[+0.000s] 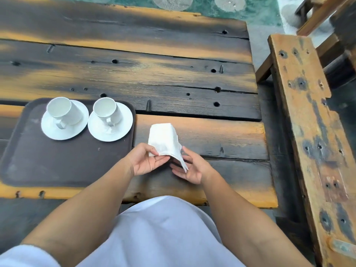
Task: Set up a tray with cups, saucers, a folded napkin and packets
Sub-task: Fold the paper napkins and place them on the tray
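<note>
Left hand (pixel 146 160) is pinched, thumb against fingers, on the near corner of the folded napkin (pixel 163 138), which is held over the table (pixel 192 83) just right of the tray (pixel 57 166). Right hand (pixel 190 168) is kept loose, fingers spread, with the napkin's hanging edge laid across them. Two cups (pixel 61 110) (pixel 107 110) are set on saucers (pixel 51 131) (pixel 120 132) at the tray's far side.

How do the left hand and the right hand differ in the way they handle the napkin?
The left hand pinches the napkin at its near edge between thumb and fingers; the right hand lies open, palm up, fingers fairly straight. The left hand grips the flat folded part; the right hand sits under the hanging flap. Both are over the table, right of the tray.
</note>
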### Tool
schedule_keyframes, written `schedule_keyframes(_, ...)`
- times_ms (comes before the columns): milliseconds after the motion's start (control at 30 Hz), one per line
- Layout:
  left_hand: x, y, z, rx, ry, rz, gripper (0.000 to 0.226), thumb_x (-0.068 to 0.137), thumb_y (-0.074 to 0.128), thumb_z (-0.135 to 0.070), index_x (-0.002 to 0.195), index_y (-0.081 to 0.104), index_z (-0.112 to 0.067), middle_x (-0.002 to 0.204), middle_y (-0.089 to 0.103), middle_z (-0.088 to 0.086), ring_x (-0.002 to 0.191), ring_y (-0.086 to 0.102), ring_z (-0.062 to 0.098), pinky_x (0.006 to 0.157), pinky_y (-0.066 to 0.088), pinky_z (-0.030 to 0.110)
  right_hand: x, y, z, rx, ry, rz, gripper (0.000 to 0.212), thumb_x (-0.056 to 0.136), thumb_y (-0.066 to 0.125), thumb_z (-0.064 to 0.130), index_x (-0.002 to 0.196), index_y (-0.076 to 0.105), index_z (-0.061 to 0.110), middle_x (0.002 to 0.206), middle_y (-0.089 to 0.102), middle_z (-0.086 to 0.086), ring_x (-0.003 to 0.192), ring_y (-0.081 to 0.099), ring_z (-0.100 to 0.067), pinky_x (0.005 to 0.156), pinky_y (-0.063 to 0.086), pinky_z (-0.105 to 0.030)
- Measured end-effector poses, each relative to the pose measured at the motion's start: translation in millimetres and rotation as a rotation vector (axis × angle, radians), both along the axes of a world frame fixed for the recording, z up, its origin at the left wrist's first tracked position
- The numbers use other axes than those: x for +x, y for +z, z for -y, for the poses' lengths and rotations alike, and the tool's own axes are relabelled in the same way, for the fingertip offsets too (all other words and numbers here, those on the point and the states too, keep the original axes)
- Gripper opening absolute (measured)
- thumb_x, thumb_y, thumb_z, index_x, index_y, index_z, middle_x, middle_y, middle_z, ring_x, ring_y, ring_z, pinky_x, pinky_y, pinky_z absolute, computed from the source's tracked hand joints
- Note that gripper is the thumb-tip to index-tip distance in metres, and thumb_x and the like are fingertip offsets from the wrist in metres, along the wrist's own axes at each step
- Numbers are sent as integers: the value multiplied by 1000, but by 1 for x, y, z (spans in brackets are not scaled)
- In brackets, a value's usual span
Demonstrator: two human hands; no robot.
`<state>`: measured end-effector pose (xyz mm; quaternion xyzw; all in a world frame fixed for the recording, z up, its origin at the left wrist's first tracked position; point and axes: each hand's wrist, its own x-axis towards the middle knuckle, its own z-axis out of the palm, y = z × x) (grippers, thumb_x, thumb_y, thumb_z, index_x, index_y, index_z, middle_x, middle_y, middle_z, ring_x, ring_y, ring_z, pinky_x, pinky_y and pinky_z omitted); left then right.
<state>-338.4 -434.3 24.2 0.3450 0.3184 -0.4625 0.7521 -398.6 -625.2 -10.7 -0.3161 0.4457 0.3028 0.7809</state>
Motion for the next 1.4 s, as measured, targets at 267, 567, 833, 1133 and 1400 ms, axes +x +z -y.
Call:
schedule_keyframes(267, -36, 14, -33, 59, 15, 90, 66, 68, 37, 16, 129, 55, -3, 122, 70, 22, 104, 72, 35, 76, 62, 41, -23, 25, 11, 70, -78, 145, 23, 91, 67, 7, 114, 63, 9, 100, 77, -12, 83, 76, -23, 70, 63, -34)
schedule_keyframes(567, -51, 10, -104, 225, -94, 155, 47, 81, 68, -6, 127, 59, -11, 124, 70, 15, 111, 69, 34, 93, 56, 49, -16, 38, -25, -85, 274, 171, 33, 91, 65, 0, 122, 62, 10, 117, 73, -15, 96, 74, -29, 82, 62, -44)
schedule_keyframes(833, -47, -20, -192, 399, -14, 227, 21, 94, 67, -15, 115, 65, -13, 101, 79, 2, 99, 72, 20, 75, 60, 39, 1, 28, -123, -275, 384, 104, 27, 96, 61, 4, 123, 61, 5, 109, 74, -15, 90, 72, -26, 74, 60, -39)
schedule_keyframes(1133, -27, -32, -319, 546, -34, 245, 19, 95, 65, -11, 111, 66, -1, 102, 74, 9, 88, 70, 19, 58, 62, 27, 6, 20, -257, -395, 257, 7, 37, 91, 67, -2, 127, 59, 0, 105, 74, -16, 91, 73, -25, 57, 62, -31)
schedule_keyframes(1400, -12, -54, -350, 597, -99, 233, 32, 95, 65, -5, 125, 62, 5, 112, 69, 15, 96, 68, 26, 70, 63, 30, 19, 21, -293, -543, 238, -35, 36, 92, 63, -5, 127, 60, 2, 112, 67, -13, 91, 65, -21, 56, 61, -29)
